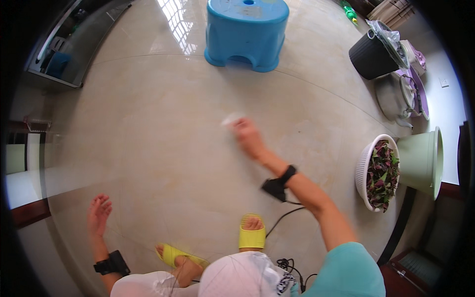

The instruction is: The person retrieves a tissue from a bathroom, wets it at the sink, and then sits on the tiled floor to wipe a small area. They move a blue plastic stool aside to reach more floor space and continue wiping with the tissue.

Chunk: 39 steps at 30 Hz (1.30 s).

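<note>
My right hand (249, 139) reaches forward over the tiled floor (178, 148), its fingers closed on a small white piece (232, 119), perhaps tissue or paper. Motion blurs both the hand and the white piece, so I cannot tell whether they touch the tiles. Off to the left, my left hand (99, 216) hangs with nothing in it, the fingers loosely curled and a little apart. Each wrist wears a black strapped device, the right one (276, 187) trailing a cable. Ahead, beyond my right hand, stands a blue plastic stool (243, 41).
At the right are a white basket of red-green leaves (382, 174), a pale green bucket (419, 159), a metal kettle (395, 96) and a dark lined bin (374, 52). A green bottle (349, 13) lies beyond. Black cable (289, 265) coils near my yellow slippers (252, 237).
</note>
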Each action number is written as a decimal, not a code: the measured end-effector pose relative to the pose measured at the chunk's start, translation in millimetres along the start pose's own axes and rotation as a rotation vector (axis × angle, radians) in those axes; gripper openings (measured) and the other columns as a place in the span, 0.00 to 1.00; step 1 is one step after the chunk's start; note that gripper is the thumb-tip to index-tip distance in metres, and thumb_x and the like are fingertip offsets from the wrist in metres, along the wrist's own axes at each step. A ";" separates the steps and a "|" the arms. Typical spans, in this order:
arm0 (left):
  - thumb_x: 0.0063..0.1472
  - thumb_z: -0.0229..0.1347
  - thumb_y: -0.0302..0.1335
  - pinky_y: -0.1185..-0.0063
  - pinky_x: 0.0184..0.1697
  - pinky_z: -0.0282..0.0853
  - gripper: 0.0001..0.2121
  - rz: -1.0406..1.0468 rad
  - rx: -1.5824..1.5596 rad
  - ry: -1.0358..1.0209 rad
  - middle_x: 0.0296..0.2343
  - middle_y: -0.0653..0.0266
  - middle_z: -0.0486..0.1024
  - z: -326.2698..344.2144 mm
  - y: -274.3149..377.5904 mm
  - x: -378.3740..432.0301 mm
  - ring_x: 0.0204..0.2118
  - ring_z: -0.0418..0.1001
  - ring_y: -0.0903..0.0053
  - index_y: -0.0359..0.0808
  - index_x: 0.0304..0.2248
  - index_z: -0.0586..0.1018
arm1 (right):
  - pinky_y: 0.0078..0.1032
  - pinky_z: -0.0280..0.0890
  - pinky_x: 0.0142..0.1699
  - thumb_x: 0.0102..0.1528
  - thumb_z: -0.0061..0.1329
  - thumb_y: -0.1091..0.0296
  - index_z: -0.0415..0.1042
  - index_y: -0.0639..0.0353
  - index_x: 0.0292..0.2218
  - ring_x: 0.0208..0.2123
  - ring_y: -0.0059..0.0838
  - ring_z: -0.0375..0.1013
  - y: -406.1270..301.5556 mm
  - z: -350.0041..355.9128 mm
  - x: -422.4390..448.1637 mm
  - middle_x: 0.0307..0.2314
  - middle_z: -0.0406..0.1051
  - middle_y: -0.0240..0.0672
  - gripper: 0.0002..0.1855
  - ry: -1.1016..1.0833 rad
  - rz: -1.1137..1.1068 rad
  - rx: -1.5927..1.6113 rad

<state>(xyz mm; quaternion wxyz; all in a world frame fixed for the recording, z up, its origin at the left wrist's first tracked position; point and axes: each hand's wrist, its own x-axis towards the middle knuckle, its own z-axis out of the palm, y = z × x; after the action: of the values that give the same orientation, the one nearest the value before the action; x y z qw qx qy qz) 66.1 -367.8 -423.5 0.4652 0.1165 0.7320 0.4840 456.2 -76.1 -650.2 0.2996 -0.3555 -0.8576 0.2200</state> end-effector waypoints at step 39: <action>0.54 0.41 0.24 0.64 0.57 0.41 0.15 -0.263 -0.925 -0.698 0.49 0.51 0.53 471.0 37.4 288.5 0.54 0.46 0.61 0.25 0.41 0.64 | 0.27 0.61 0.35 0.41 0.42 0.80 0.71 0.61 0.34 0.30 0.37 0.66 23.9 -87.8 -263.5 0.28 0.65 0.40 0.15 0.762 1.420 -0.456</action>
<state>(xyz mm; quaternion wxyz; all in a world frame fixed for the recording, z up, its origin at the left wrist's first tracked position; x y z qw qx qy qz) 273.7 112.8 -603.4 0.7369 -0.0380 0.2570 0.6241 676.1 -241.5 -694.9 0.2799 -0.9131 -0.2935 0.0423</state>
